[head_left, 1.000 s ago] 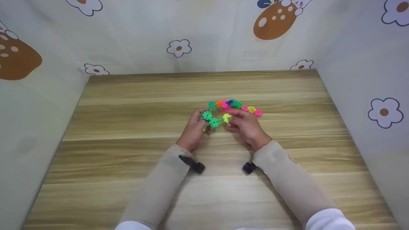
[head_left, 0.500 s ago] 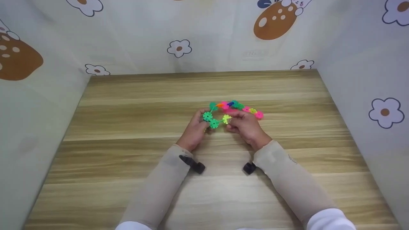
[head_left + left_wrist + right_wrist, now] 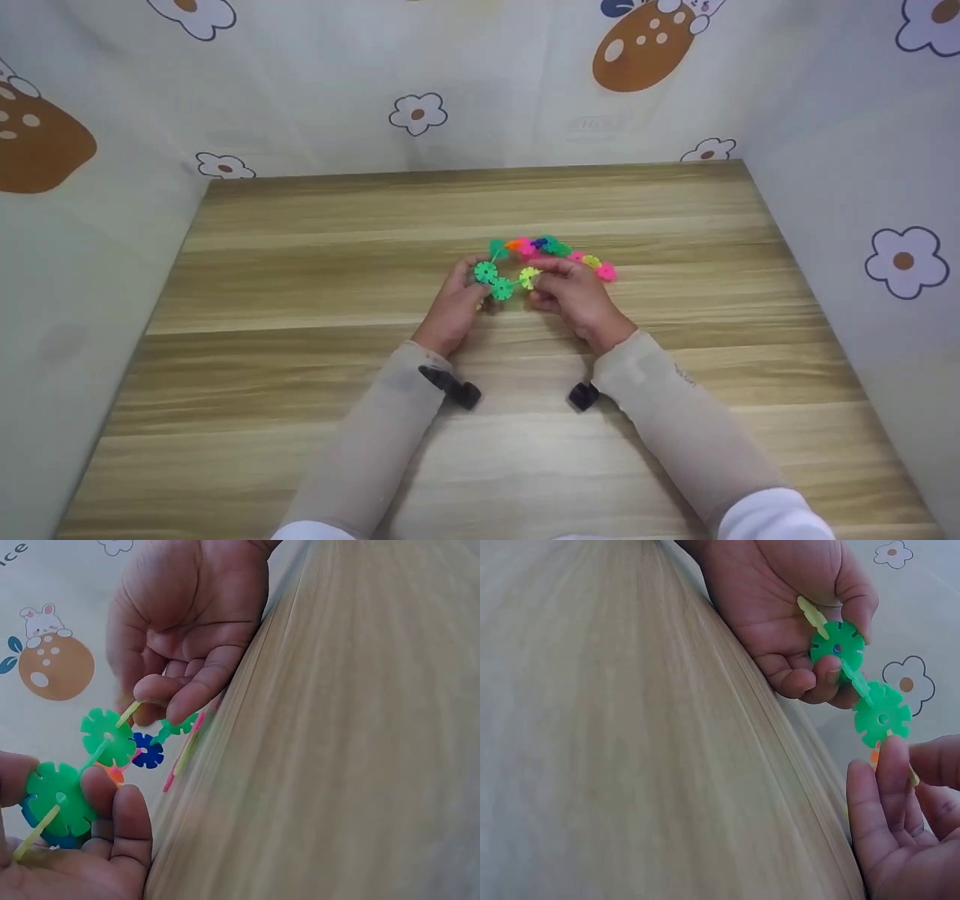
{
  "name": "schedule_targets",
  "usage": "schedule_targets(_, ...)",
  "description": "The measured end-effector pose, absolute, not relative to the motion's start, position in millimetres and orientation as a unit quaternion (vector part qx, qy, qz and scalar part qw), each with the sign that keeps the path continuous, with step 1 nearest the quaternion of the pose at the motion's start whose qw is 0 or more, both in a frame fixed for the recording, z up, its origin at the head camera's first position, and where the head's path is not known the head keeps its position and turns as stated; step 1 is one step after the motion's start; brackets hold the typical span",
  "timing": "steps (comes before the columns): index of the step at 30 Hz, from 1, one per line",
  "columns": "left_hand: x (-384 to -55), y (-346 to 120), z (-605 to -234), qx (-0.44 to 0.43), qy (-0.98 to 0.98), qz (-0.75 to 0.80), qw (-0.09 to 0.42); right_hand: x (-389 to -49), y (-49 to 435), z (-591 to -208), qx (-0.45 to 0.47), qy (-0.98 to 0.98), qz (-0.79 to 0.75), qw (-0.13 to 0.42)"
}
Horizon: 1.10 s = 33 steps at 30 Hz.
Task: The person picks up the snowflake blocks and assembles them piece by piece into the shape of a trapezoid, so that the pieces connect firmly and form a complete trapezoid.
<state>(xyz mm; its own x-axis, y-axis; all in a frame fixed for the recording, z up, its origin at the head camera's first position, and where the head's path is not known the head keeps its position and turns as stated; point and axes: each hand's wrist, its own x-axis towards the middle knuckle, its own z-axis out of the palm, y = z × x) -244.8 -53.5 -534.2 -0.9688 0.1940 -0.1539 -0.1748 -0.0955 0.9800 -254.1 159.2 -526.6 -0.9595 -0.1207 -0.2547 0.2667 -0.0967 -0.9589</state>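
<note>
Slotted plastic snowflake discs are joined edge to edge into a colourful chain. My left hand (image 3: 452, 304) holds a green snowflake disc (image 3: 61, 799) between thumb and fingers, and a yellow disc (image 3: 36, 834) sticks out from it over the palm. Facing it, my right hand (image 3: 577, 298) pinches a yellow snowflake disc (image 3: 529, 278), which meets a green disc (image 3: 109, 736) at its edge. Between the hands the green discs run in a short curve. Beyond them, the chain goes on through orange (image 3: 514, 245), pink and blue (image 3: 539, 244) discs.
The chain's far end, with a pink disc (image 3: 606, 271), reaches past the right hand over the wood-grain table (image 3: 300, 375). Pale printed curtains (image 3: 315, 97) stand along the back and both sides. Black wrist cameras (image 3: 466, 395) jut inward from both sleeves.
</note>
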Motion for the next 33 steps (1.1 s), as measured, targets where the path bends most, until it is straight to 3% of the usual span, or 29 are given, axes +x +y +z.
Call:
schedule_targets(6, -247, -53, -534, -0.011, 0.626, 0.772, 0.109, -259, 167, -526, 0.065, 0.698, -0.706, 0.095)
schedule_targets(23, -245, -53, -536, -0.024, 0.615, 0.781, 0.106, -257, 170, -529, 0.014, 0.749, -0.650, 0.128)
schedule_targets(33, -245, -55, -535, -0.021, 0.630, 0.768, 0.110, -252, 172, -521, -0.037, 0.842, -0.514, 0.159)
